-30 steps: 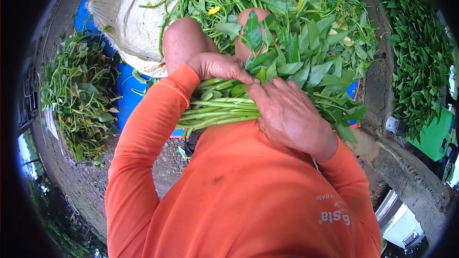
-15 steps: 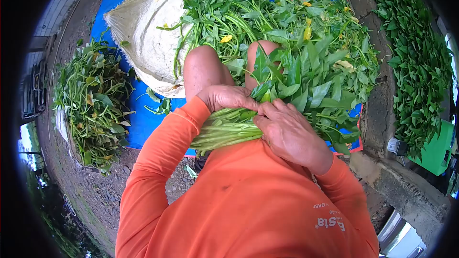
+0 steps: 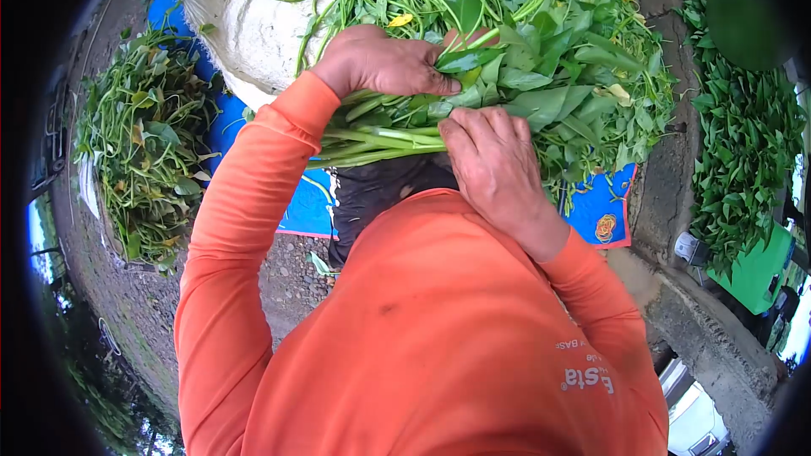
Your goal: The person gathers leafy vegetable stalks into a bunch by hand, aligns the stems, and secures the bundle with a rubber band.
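A bunch of long-stemmed leafy greens that look like water spinach (image 3: 384, 138) lies across my lap, cut stems to the left and leaves to the right. Over its far side curls my left hand (image 3: 390, 66), thumb pressing down near where the leaves start. My right hand (image 3: 497, 160) wraps the near side of the same bunch, fingers bent over the stems and lower leaves. Both hands grip it close together. Beyond them spreads a big loose heap of the same greens (image 3: 629, 59), with a yellow leaf (image 3: 400, 20) among the stems.
A blue tarp (image 3: 306, 207) lies under the heap, with a coil of rubber bands (image 3: 606, 228) at its near right corner. A pale woven sack (image 3: 245, 13) is at the far left. Wilted greens (image 3: 148, 152) are piled left; more leafy bundles (image 3: 743, 135) lie right, past a concrete edge (image 3: 688, 312).
Both hands and the bunch have moved away from my belly, toward the heap. My left hand has shifted farther out over the bunch. The rubber bands now show on the tarp.
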A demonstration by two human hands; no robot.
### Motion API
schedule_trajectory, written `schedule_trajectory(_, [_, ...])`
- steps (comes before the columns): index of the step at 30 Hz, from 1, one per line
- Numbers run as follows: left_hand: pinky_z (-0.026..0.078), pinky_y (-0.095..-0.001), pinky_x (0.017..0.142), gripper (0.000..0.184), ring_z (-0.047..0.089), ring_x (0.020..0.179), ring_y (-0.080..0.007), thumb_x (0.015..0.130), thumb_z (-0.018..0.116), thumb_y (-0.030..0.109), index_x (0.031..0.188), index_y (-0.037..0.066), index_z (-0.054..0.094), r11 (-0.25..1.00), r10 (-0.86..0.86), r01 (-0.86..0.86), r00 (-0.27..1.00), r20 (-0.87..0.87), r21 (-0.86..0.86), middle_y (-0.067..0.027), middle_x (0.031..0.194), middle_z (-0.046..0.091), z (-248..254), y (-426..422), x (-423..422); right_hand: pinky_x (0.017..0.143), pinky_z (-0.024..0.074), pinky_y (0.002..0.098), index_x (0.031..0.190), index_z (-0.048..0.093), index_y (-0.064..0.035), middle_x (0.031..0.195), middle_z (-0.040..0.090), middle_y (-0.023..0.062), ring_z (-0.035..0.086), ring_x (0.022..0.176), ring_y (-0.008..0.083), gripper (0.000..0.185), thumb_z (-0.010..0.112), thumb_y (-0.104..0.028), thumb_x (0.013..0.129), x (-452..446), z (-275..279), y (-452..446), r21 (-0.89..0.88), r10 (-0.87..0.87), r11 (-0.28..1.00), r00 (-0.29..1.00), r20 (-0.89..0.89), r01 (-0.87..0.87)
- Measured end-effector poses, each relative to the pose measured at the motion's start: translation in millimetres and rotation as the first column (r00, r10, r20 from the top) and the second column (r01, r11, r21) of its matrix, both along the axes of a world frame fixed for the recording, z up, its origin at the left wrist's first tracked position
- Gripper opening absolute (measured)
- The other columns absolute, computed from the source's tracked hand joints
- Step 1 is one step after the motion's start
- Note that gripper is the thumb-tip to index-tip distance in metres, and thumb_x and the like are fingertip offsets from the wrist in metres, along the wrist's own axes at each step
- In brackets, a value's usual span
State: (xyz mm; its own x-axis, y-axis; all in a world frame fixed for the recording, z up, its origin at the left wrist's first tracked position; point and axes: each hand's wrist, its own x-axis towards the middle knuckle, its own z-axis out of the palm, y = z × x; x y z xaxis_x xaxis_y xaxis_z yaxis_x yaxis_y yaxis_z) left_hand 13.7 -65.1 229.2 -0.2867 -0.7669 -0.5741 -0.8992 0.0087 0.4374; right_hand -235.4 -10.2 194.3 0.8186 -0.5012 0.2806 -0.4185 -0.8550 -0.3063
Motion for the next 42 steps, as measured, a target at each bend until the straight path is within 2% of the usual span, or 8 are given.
schedule_trajectory(6, [0.054, -0.0425, 0.076, 0.062, 0.074, 0.087, -0.0356, 0.104, 0.071, 0.047, 0.151, 0.009, 0.059, 0.974, 0.022, -0.124, 0.886, -0.463, -0.190, -0.0186, 0.101, 0.077, -55, 16, -1, 0.091, 0.0473, 0.0444, 0.127, 0.073, -0.0047, 0.112, 0.067, 0.0090, 0.061, 0.105, 0.0299, 0.037, 0.066, -0.003, 0.091, -3, 12, 1, 0.302, 0.055, 0.953, 0.996, -0.070, -0.032])
schedule_trajectory(13, [0.060, -0.0430, 0.068, 0.085, 0.075, 0.077, -0.0321, 0.095, 0.067, 0.014, 0.171, 0.012, 0.029, 0.814, -0.114, 0.232, 0.963, 0.244, -0.533, -0.0189, 0.096, 0.066, -41, 63, -38, 0.106, 0.0520, 0.0478, 0.136, 0.070, -0.0018, 0.132, 0.069, 0.0149, 0.062, 0.127, 0.0326, 0.042, 0.067, -0.003, 0.094, -35, 42, -7, 0.638, 0.329, 0.745, 0.939, -0.098, -0.194])
schedule_trajectory(15, [0.061, -0.0432, 0.066, 0.083, 0.074, 0.075, -0.0317, 0.098, 0.063, 0.013, 0.173, 0.020, 0.028, 0.825, -0.076, 0.175, 0.976, 0.202, -0.537, -0.0202, 0.100, 0.065, -37, 69, -44, 0.113, 0.0507, 0.0485, 0.133, 0.068, 0.0031, 0.137, 0.068, 0.0245, 0.064, 0.132, 0.0398, 0.038, 0.065, -0.018, 0.102, -50, 110, -56, 0.856, 0.514, 0.386, 0.851, 0.110, -0.344])
schedule_trajectory(18, [0.062, -0.0428, 0.066, 0.079, 0.074, 0.074, -0.0302, 0.102, 0.056, 0.011, 0.173, 0.033, 0.031, 0.766, -0.047, 0.211, 0.961, 0.274, -0.607, -0.0187, 0.100, 0.064, -34, 78, -52, 0.106, 0.0602, 0.0410, 0.133, 0.066, 0.0044, 0.127, 0.073, 0.0212, 0.071, 0.123, 0.0325, 0.036, 0.056, -0.025, 0.114, -51, 156, -106, 0.798, -0.201, -0.013, 0.783, 0.589, -0.603])
schedule_trajectory(25, [0.063, -0.0422, 0.066, 0.069, 0.074, 0.072, -0.0290, 0.100, 0.059, 0.012, 0.167, 0.013, 0.038, 0.607, -0.050, 0.210, 0.973, 0.227, -0.766, -0.0154, 0.091, 0.067, -48, 79, -45, 0.113, 0.0538, 0.0417, 0.158, 0.046, 0.0068, 0.129, 0.070, 0.0160, 0.068, 0.121, 0.0270, 0.095, 0.079, -0.058, 0.097, 58, 13, -189, 0.688, -0.068, 0.707, 0.984, -0.162, 0.162])
schedule_trajectory(28, [0.062, -0.0426, 0.065, 0.066, 0.075, 0.073, -0.0310, 0.098, 0.063, 0.015, 0.157, -0.004, 0.041, 0.628, 0.059, 0.000, 0.997, 0.048, -0.778, -0.0155, 0.086, 0.069, -65, 84, -40, 0.120, 0.0455, 0.0484, 0.171, 0.020, 0.0053, 0.152, 0.058, 0.0289, 0.059, 0.140, 0.0409, 0.134, 0.083, -0.073, 0.081, 37, 0, -137, 0.531, 0.372, 0.817, 0.908, -0.191, -0.223])
schedule_trajectory(37, [0.061, -0.0496, 0.087, 0.094, 0.074, 0.110, -0.0394, 0.090, 0.084, 0.041, 0.152, -0.013, 0.039, 0.854, -0.169, -0.141, 0.835, -0.523, -0.501, -0.0297, 0.125, 0.071, -36, 68, -15, 0.114, 0.0461, 0.0664, 0.172, 0.031, -0.0092, 0.115, 0.070, 0.0161, 0.067, 0.117, 0.0349, 0.095, 0.067, 0.001, 0.085, -7, 31, -77, 0.003, 0.104, 0.994, 0.910, -0.402, -0.112])
schedule_trajectory(42, [0.058, -0.0537, 0.085, 0.082, 0.075, 0.095, -0.0471, 0.094, 0.081, 0.047, 0.150, -0.004, 0.048, 0.955, 0.068, -0.077, 0.997, -0.041, -0.287, -0.0285, 0.098, 0.076, -28, 69, -34, 0.118, 0.0404, 0.0689, 0.168, 0.041, -0.0097, 0.119, 0.069, 0.0160, 0.065, 0.119, 0.0354, 0.084, 0.066, -0.003, 0.088, -31, 22, -84, 0.021, 0.113, 0.993, 0.937, -0.332, -0.112])
